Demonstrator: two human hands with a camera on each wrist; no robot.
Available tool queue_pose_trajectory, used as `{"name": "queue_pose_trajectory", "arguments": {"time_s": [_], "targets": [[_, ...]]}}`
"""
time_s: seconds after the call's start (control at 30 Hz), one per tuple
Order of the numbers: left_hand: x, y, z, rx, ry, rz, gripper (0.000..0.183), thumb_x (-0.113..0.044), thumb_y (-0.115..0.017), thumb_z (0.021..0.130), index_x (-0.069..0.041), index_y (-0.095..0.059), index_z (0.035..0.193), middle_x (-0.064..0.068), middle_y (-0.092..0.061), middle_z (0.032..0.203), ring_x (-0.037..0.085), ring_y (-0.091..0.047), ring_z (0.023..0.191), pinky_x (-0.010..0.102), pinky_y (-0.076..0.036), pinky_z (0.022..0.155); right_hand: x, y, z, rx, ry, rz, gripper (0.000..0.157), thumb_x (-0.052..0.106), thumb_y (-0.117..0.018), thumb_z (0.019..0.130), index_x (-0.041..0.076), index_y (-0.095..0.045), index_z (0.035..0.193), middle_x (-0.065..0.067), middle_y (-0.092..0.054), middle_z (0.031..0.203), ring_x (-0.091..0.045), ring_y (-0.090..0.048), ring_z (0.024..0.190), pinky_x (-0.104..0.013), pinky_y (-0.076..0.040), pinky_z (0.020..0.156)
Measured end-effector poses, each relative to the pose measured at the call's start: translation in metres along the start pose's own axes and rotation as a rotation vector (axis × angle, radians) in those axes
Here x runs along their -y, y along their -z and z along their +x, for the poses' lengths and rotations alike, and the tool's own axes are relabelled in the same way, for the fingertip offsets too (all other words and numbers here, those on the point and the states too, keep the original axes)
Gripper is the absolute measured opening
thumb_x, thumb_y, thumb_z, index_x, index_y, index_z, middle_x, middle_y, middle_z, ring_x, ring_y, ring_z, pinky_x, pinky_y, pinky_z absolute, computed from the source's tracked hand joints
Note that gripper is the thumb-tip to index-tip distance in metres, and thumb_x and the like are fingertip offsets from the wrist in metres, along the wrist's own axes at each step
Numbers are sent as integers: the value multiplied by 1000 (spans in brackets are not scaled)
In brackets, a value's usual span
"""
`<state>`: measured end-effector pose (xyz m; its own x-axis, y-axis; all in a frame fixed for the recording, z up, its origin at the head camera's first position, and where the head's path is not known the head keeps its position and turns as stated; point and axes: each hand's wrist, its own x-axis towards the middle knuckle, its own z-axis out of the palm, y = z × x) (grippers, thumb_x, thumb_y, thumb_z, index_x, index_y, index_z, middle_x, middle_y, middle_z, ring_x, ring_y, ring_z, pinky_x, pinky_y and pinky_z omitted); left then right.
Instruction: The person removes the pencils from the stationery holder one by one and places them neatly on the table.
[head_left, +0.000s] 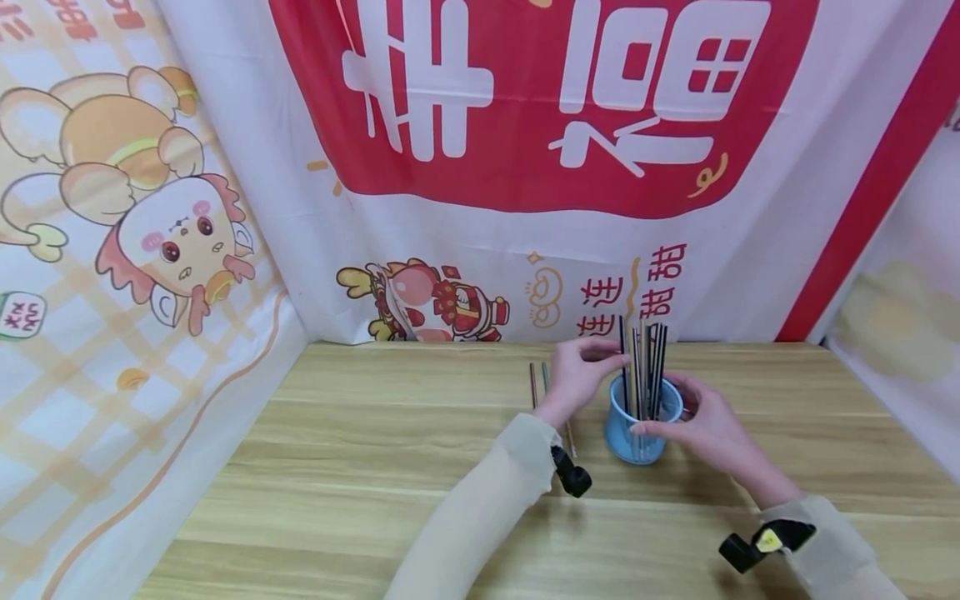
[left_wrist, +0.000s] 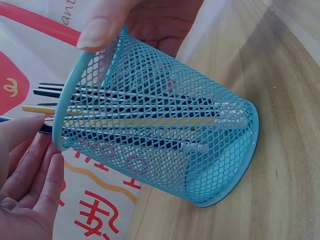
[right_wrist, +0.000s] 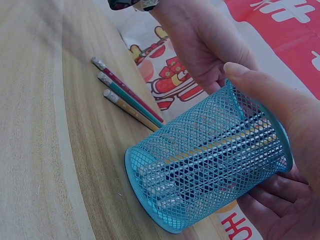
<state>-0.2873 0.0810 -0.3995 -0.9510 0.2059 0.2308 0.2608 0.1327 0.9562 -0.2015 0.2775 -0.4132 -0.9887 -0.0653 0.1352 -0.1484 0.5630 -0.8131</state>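
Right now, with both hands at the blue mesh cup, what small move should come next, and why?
I'd probably ease the dark pencil straight up with the left hand while the right hand steadies the cup. That pencil is pinched near the rim with other pencils close beside it, so a sideways pull might snag; three loose pencils lie on the table.

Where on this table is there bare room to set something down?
The table is widest open between the left wall cloth and the three loose pencils. Another bare patch lies between the right hand and the right wall cloth. It's crowded at the blue mesh cup, held by the right hand, with upright pencils inside and the left hand at them.
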Motion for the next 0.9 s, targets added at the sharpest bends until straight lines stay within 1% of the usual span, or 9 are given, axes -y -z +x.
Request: {"name": "queue_pose_trajectory", "arguments": {"time_s": [0.13, 0.27, 0.53, 0.7, 0.9], "targets": [[-3, 2, 0, -12, 22, -15, 17, -28, -86, 84, -27, -77, 99, -17, -72, 92, 2, -68, 87, 25, -56, 80, 0, 0, 0, 3, -4, 0, 94, 44, -87, 81, 0, -41, 150, -24, -53, 142, -38, -57, 121, -56, -48, 102], [-7, 5, 1, -16, 26, -52, 18, -27, -86, 84, -26, -76, 98, -15, -73, 91, 4, -69, 86, 26, -57, 79, 0, 1, 0, 11, -17, 9, 96, 45, -86, 82, 0, -39, 151, -25, -51, 144, -40, -55, 123, -58, -46, 104], [-18, 14, 0, -33, -15, -126, 19, -22, -86, 84, -20, -77, 100, -11, -74, 91, 9, -71, 84, 27, -59, 77, 1, 1, 0, 11, -8, 1, 95, 45, -86, 82, 0, -39, 152, -26, -51, 144, -41, -55, 123, -59, -46, 103], [-25, 20, -2, -46, -25, -160, 19, -24, -86, 84, -20, -76, 100, -10, -74, 93, 11, -72, 85, 26, -60, 77, 2, 1, 0, 7, -12, -8, 97, 46, -85, 82, -1, -38, 152, -27, -50, 144, -42, -54, 124, -60, -46, 103], [-32, 25, -3, -55, -59, -260, 22, -18, -86, 84, -14, -75, 104, -4, -76, 94, 16, -73, 85, 29, -61, 78, 1, 1, -1, 6, -11, -7, 97, 45, -86, 82, -1, -38, 152, -27, -51, 143, -41, -55, 123, -59, -46, 103]]}}
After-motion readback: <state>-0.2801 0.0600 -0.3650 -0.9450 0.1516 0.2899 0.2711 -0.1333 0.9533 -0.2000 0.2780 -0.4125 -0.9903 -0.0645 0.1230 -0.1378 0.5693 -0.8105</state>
